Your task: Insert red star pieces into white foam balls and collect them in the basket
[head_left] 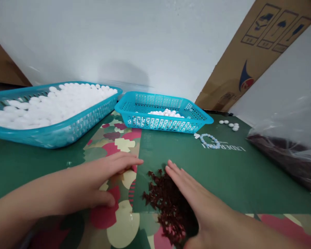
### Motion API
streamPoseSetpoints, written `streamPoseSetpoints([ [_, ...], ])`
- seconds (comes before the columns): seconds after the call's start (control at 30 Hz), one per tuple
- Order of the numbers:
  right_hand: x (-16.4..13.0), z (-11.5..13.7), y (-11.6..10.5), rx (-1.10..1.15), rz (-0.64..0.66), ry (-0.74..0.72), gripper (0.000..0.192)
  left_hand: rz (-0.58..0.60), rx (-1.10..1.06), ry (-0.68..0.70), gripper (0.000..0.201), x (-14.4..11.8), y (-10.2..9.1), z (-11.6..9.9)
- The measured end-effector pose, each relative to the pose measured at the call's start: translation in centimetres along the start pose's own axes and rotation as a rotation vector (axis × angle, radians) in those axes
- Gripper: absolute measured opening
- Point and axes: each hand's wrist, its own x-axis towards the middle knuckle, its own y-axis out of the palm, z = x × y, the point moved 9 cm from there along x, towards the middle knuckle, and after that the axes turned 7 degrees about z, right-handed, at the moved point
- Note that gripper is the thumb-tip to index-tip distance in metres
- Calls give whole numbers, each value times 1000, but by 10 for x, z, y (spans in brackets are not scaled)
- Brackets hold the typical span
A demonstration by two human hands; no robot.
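A heap of small dark red-brown pieces (167,207) lies on the green and patterned work surface; their exact kind is not clear. My right hand (194,197) rests along the right side of the heap, fingers stretched out, thumb low at the near edge. To the left of the heap, a short gap away, is my left hand (111,176), palm down over the patterned strip with its fingers extended and thumb apart. Neither hand visibly holds anything.
A large blue basket (57,136) full of white oval pieces (49,107) stands at left. Beside it, a smaller blue basket (168,124) holds fewer. A pale blue bead bracelet (209,141), several loose white pieces (230,125) and a clear bag (282,152) with dark contents lie right.
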Motion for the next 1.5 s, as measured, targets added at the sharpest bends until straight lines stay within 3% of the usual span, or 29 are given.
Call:
streamPoseSetpoints([
  [0.23,14,9,4,-29,82,-39,94,140,-190,35,50,9,14,-12],
  [0.57,23,7,8,122,77,-61,101,160,-495,11,39,19,31,-11],
  [0.7,24,12,3,177,68,-95,99,42,-331,-10,46,16,18,-11],
  [0.8,26,13,1,199,71,-102,100,-37,-214,-53,66,10,10,-9],
  [0.9,27,14,-1,210,53,-118,101,-22,-190,-77,88,7,14,-9],
  [1.07,28,26,-12,227,-22,-281,99,23,-159,-42,104,12,29,-26],
  [1.23,30,27,-14,234,-42,-299,96,26,-149,-104,103,17,38,-32],
  [1.5,30,24,-16,246,-89,-287,85,-238,-161,17,89,9,34,-38],
])
